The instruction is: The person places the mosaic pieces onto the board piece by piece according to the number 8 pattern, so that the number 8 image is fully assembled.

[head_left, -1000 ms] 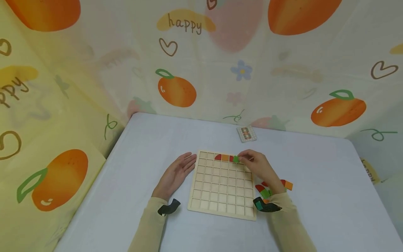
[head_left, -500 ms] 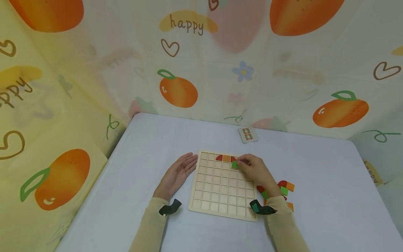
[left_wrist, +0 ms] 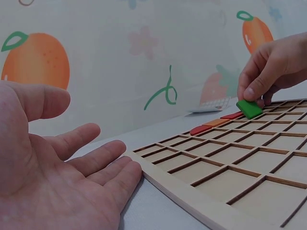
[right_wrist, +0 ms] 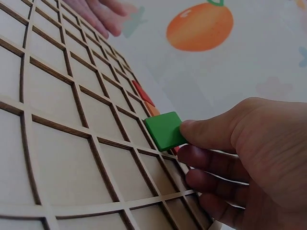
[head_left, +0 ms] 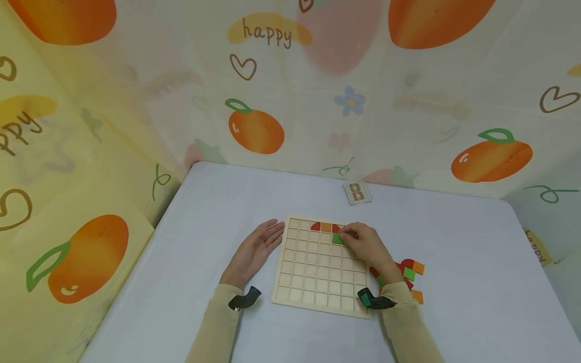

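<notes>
A wooden grid board [head_left: 320, 275] lies flat on the table, divided into square cells. In its far row sit a red quarter-round tile [head_left: 316, 227], an orange square tile [head_left: 326, 227] and another red tile [head_left: 336, 229]. My right hand [head_left: 366, 245] pinches a green square tile [right_wrist: 164, 131] between thumb and fingers. That tile is tilted over the second row, just nearer me than the second red tile. The left hand [head_left: 255, 252], palm turned up and fingers extended, rests beside the board's left edge, its fingertips close to the rim.
Loose red, green and orange tiles [head_left: 409, 274] lie on the table right of the board, partly hidden by the right forearm. A small stack of patterned cards [head_left: 357, 193] sits behind the board. A fruit-printed curtain [head_left: 290, 91] hangs behind the table.
My right hand has brought the green tile slightly toward me and left, from the far row to the second row. More loose tiles show by the forearm. The left hand has stayed put.
</notes>
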The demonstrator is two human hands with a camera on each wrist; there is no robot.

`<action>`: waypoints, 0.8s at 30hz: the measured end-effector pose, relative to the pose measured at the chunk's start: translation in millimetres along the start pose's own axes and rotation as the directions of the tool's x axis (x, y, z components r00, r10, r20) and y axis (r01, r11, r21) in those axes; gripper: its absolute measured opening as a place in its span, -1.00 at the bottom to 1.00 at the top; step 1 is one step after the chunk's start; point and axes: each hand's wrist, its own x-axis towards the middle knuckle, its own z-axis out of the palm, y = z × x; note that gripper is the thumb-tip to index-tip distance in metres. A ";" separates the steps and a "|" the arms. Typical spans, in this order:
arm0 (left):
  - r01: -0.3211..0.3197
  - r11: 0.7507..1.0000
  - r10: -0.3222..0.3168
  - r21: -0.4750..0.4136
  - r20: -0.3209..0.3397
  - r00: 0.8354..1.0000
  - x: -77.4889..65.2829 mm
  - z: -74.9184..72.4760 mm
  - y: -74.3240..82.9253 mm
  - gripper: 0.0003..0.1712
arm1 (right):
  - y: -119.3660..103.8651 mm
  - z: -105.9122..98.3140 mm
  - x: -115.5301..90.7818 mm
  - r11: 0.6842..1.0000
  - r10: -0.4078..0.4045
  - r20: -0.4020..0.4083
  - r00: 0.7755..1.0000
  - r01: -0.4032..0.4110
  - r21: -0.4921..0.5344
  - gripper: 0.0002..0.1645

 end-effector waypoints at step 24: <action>-0.004 1.000 0.004 0.013 0.011 1.000 0.8 -0.8 -0.9 -0.36 | 5.6 8.7 4.2 0.998 -0.054 -0.017 0.998 0.054 -0.029 -0.81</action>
